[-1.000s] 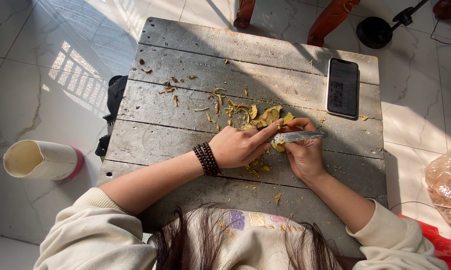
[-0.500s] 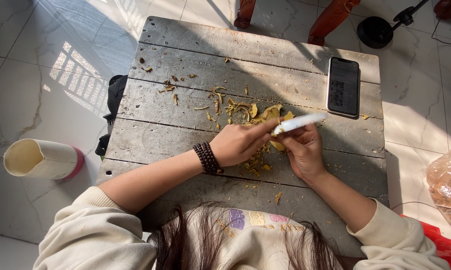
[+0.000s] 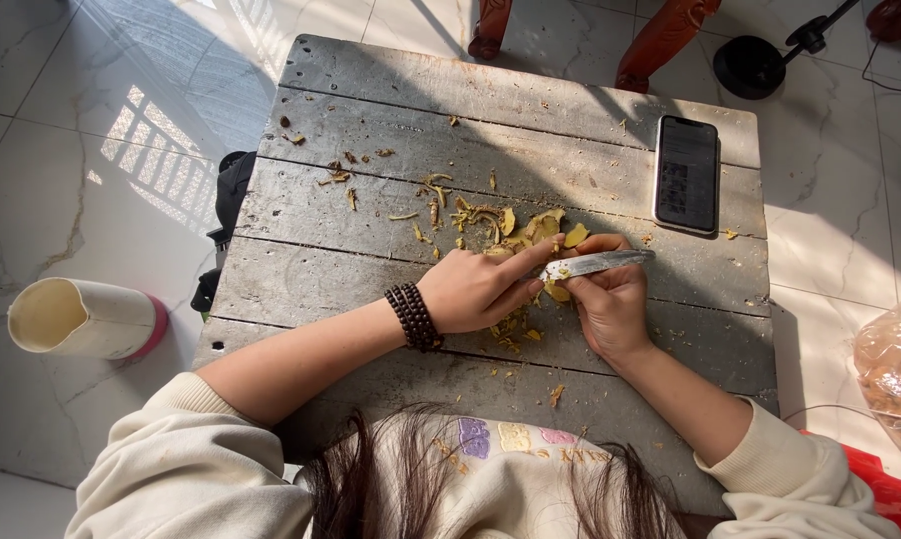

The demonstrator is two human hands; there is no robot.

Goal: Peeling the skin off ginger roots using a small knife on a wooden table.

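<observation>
My right hand point(image 3: 610, 299) grips a small knife point(image 3: 598, 264), its blade lying flat and pointing right. My left hand point(image 3: 480, 287), with a dark bead bracelet point(image 3: 413, 316) on the wrist, pinches a small yellowish piece of root point(image 3: 556, 290) against the blade near its handle. Both hands meet over the middle of a grey plank table point(image 3: 370, 120). A heap of yellow-brown peelings point(image 3: 515, 225) lies just beyond my fingers, with more scraps under my hands.
A black phone point(image 3: 686, 174) lies face up at the table's right. A cream cup with a pink base point(image 3: 86, 319) lies on the marble floor at left. A clear bag of roots point(image 3: 895, 374) sits at the right edge. Red chair legs point(image 3: 660, 40) stand beyond the table.
The knife first lay low between my hands, then swung up tilted to the right, and now lies nearly level. My left fingers have stayed on the root piece.
</observation>
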